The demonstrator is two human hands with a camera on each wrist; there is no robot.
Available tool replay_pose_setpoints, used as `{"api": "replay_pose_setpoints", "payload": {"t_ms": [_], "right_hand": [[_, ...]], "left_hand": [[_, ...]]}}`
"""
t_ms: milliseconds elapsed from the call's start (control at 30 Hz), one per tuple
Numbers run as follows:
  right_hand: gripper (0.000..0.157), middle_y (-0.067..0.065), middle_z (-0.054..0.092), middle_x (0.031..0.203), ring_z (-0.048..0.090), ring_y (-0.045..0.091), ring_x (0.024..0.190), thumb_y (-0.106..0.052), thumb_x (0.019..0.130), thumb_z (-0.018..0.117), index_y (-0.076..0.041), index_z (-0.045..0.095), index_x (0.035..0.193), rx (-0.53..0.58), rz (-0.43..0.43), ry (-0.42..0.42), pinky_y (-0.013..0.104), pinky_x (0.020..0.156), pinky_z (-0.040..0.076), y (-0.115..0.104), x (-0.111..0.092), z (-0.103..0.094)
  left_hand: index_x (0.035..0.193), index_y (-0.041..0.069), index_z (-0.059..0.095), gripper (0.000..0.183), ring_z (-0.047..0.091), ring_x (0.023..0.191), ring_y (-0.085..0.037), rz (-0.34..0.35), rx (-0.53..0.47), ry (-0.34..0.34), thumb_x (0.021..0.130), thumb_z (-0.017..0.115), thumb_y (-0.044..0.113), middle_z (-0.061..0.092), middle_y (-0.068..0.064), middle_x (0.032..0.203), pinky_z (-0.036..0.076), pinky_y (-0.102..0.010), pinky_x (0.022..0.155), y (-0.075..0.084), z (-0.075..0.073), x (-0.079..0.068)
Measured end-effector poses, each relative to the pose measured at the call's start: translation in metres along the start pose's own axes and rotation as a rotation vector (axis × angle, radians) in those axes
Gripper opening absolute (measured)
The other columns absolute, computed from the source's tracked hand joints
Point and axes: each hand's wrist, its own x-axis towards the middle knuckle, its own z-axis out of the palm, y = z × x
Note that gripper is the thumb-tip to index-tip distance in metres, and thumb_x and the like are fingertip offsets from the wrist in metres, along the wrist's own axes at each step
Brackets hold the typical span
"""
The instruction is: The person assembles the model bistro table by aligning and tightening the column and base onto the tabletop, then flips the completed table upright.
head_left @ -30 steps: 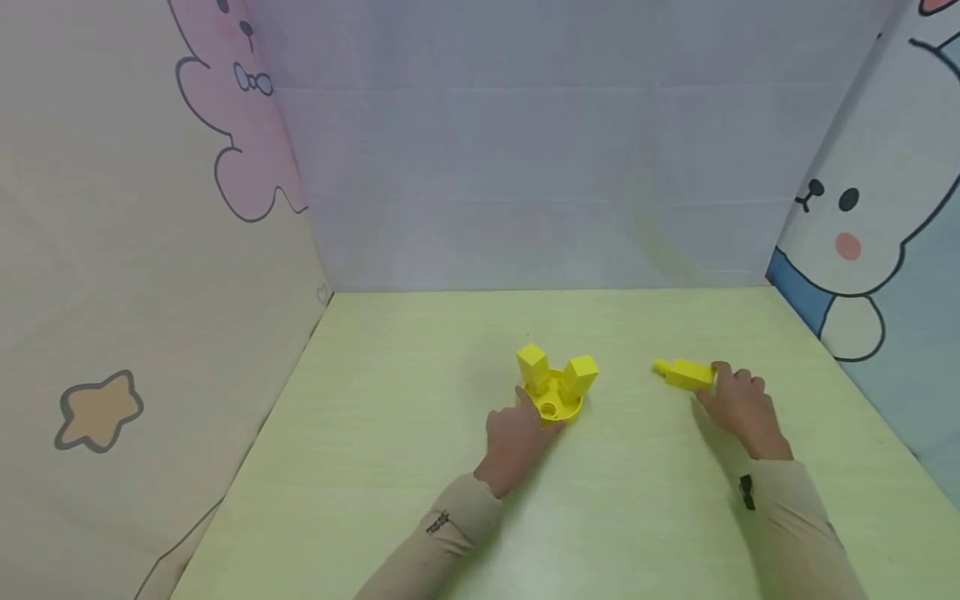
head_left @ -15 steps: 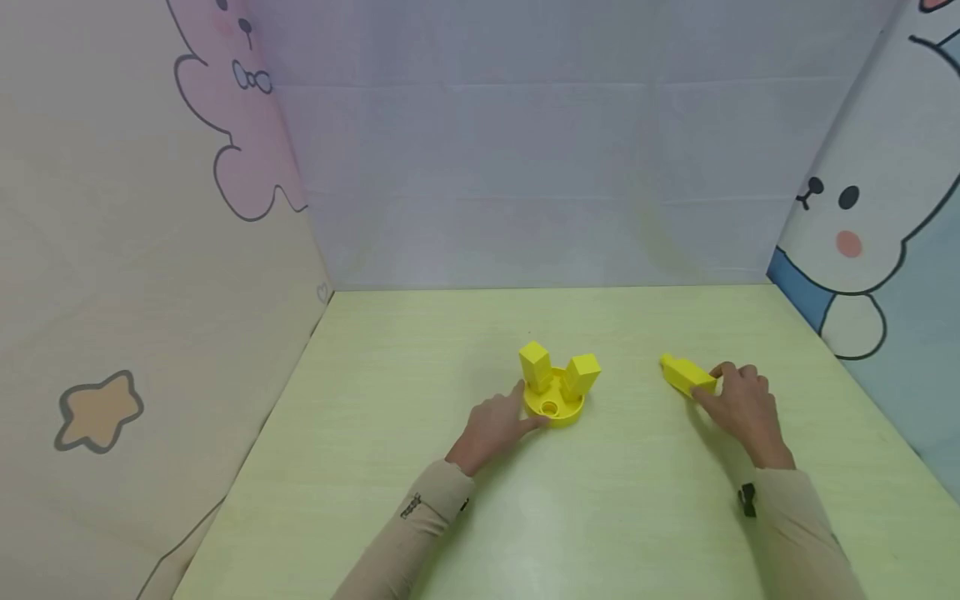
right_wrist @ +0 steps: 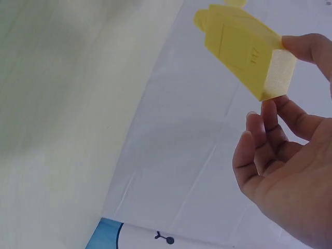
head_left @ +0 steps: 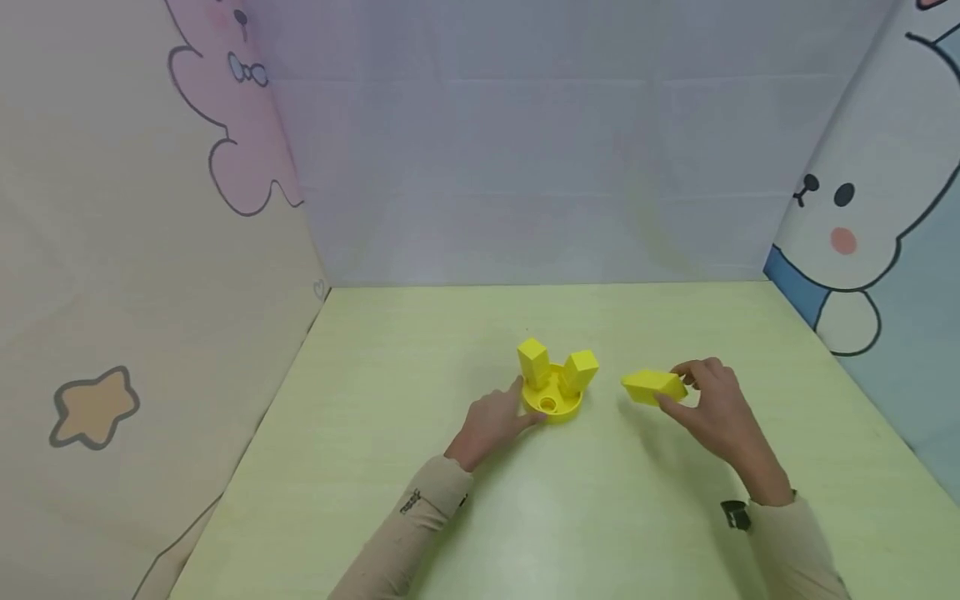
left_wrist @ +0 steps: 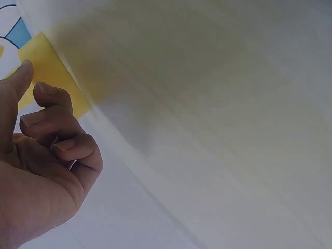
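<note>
A round yellow base (head_left: 564, 409) sits on the table, with two square yellow legs (head_left: 533, 364) standing in it and an open round socket at its front. My left hand (head_left: 489, 427) grips the base's left side between thumb and index finger; in the left wrist view the other fingers curl loosely by the yellow base (left_wrist: 52, 67). To the right, my right hand (head_left: 716, 412) pinches a yellow block-shaped leg (head_left: 648, 387) by its wide end, above the table. The right wrist view shows this leg's (right_wrist: 241, 52) round peg pointing away from the hand and small raised marks on one side.
The pale yellow-green table (head_left: 390, 358) stretches around both hands. A plain back curtain (head_left: 487, 183) and printed side curtains (head_left: 97, 250) enclose it on three sides.
My right hand has lifted the leg and carried it left toward the base, its peg now pointing left. My left hand has shifted slightly left and changed its hold on the base.
</note>
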Motion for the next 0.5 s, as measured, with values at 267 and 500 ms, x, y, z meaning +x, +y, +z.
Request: {"api": "replay_pose_setpoints", "payload": {"t_ms": [267,500], "right_hand": [[0.034,0.015,0.053,0.104,0.049,0.032,0.096,-0.006,0.082,0.085,0.003,0.066,0.108,0.044,-0.182,-0.008,0.048,0.076,0.043,-0.042,0.002,0.018],[0.032,0.013,0.052,0.103,0.046,0.029,0.091,-0.008,0.081,0.085,0.001,0.066,0.105,0.019,-0.29,-0.034,0.042,0.073,0.043,-0.061,0.013,0.043]], "left_hand": [[0.155,0.004,0.043,0.082,0.069,0.087,-0.031,-0.011,0.0,0.0,0.096,0.068,0.055,0.071,-0.017,0.096,0.056,-0.046,0.076,0.001,0.0,-0.001],[0.151,0.004,0.047,0.078,0.068,0.084,-0.031,0.019,0.007,0.029,0.096,0.069,0.054,0.069,-0.015,0.092,0.056,-0.046,0.073,0.0,0.0,-0.002]]}}
